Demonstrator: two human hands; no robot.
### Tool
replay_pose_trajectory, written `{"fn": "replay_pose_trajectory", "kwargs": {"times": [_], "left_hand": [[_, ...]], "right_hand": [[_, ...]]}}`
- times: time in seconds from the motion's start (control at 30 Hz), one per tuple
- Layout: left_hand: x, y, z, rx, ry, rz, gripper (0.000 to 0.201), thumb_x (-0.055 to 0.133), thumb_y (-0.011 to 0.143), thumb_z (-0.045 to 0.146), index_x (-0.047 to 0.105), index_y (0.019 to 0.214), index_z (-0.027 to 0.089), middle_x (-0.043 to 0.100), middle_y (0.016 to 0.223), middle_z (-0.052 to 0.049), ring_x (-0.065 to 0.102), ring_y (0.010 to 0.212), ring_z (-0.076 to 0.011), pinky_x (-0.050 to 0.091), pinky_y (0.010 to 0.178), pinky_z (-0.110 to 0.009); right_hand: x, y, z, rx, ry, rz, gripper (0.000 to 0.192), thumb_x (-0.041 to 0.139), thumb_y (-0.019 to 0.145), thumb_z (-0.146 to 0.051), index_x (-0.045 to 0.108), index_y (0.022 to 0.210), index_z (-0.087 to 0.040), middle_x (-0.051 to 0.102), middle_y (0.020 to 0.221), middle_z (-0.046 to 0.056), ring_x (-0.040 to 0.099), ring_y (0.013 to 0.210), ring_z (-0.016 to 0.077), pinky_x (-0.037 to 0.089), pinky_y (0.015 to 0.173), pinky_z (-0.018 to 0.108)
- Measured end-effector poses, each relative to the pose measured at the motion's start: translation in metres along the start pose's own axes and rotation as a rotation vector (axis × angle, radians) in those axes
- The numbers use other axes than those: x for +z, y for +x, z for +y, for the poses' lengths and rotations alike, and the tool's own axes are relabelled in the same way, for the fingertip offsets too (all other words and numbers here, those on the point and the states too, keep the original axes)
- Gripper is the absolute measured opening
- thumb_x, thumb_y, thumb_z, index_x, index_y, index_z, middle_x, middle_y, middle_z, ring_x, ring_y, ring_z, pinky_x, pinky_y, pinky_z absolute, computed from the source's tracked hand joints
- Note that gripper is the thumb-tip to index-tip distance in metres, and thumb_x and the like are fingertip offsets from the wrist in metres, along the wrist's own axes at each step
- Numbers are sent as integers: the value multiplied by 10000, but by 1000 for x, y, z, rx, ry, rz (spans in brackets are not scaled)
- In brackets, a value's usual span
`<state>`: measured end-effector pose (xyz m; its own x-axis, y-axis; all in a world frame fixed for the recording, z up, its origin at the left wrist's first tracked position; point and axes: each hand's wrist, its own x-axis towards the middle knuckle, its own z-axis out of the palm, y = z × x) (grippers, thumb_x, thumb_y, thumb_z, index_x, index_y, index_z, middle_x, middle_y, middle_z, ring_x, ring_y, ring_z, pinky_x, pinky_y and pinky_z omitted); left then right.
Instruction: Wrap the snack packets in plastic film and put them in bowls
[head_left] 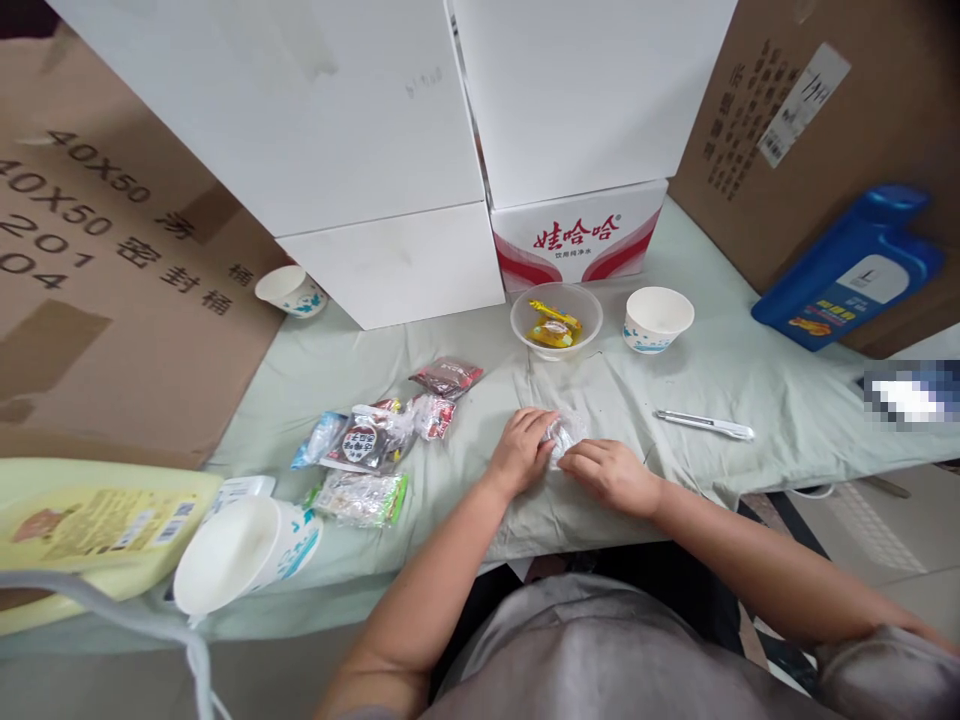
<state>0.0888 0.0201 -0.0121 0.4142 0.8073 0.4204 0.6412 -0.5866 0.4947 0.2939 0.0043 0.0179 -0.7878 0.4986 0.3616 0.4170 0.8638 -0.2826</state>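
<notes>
pale green cloth covers the table (720, 380). left of the hands, snack packets (375, 440) are scattered. a clear wrapper (564, 432) is pinched between the left hand (521, 452) and right hand (611, 475), both grips closed on it. beyond them a clear bowl (556, 318) is seen; a pen (705, 425) lies to the right.
</notes>
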Motion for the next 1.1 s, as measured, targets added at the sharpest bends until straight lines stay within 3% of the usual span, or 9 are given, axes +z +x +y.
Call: {"fn": "replay_pose_trajectory", "kwargs": {"times": [0.13,0.23,0.37,0.47,0.6,0.8,0.9,1.0,1.1], "left_hand": [[4,-2,-5,-11,-38,46,626,443,873,97,273,1470,184,622,1167,-106,543,1099,-243,480,970,-472],[7,-3,-6,-19,-20,69,671,412,862,61,217,1491,185,573,1265,-138,532,1152,-248,479,975,-464],[3,-2,-2,-36,18,126,600,388,844,33,338,1425,173,566,1242,-139,533,1147,-239,484,971,-443],[-3,-1,3,-22,60,203,347,440,871,109,557,1192,176,578,1180,-125,523,1132,-245,473,982,-449],[-6,3,8,23,127,73,52,595,843,221,640,843,195,646,993,-76,524,1088,-266,465,962,-449],[-3,6,8,-53,110,24,28,656,794,185,633,802,200,659,971,-55,549,1019,-242,467,924,-422],[-4,5,7,-55,99,21,50,649,787,171,628,819,203,655,970,-58,546,1029,-246,467,920,-426],[-6,3,5,-62,45,80,127,603,787,123,615,891,194,642,979,-67,549,1002,-231,477,913,-416],[-6,2,3,-105,4,151,175,535,796,83,600,916,193,621,952,-64,551,947,-215,493,861,-389]], "right_hand": [[0,31,20,187,-132,4,307,347,1013,-257,638,1042,-165,657,850,81,593,760,177,411,660,286],[8,48,35,336,-230,-83,274,396,1000,-256,648,982,-150,645,844,83,584,759,179,370,645,280],[21,55,42,389,-256,-136,279,420,993,-281,651,927,-141,638,878,100,575,789,187,352,657,285],[27,52,41,393,-259,-119,281,416,995,-297,651,958,-147,633,899,97,569,810,188,350,674,285],[27,50,44,411,-257,-93,279,440,982,-319,658,937,-151,632,904,98,553,840,202,357,708,292],[8,45,62,647,-320,115,179,541,916,-249,674,971,-144,632,1036,143,503,969,276,375,807,371],[3,38,54,460,-208,126,188,530,915,-215,672,1025,-158,624,1115,134,491,1035,269,384,859,385],[8,28,39,227,-81,-29,204,515,926,-212,671,1055,-188,638,1091,104,513,996,236,406,837,363],[3,20,43,195,-53,-118,230,479,919,-140,679,1023,-184,654,989,92,537,905,210,428,778,323]]}}
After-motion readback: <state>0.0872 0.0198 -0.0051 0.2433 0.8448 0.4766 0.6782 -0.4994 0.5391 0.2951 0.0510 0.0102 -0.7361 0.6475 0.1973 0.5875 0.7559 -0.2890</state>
